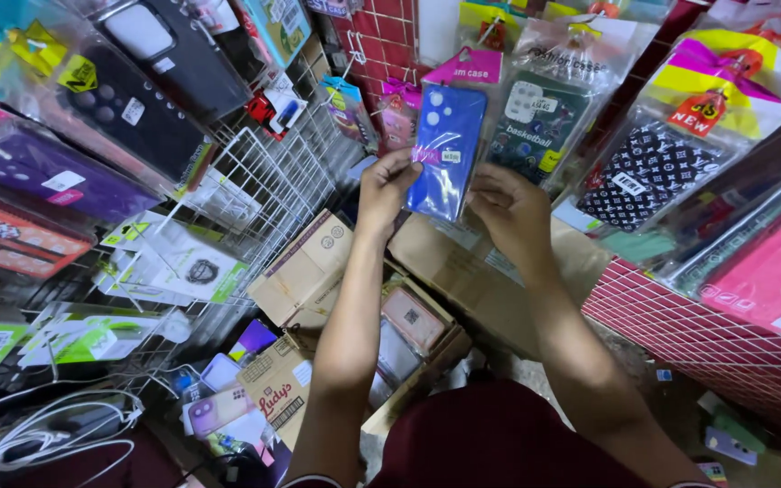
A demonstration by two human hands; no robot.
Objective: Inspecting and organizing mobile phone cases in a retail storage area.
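Hanging up in front of the white wire rack [273, 181], a blue phone case [446, 149] in clear wrap is pinched at its left edge by the left hand [384, 187] and gripped lower right by the right hand [510, 210]. Open cardboard boxes [318, 271] are seen underneath.

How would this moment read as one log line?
left hand: grips blue phone case | right hand: holds its edge | below: cardboard boxes
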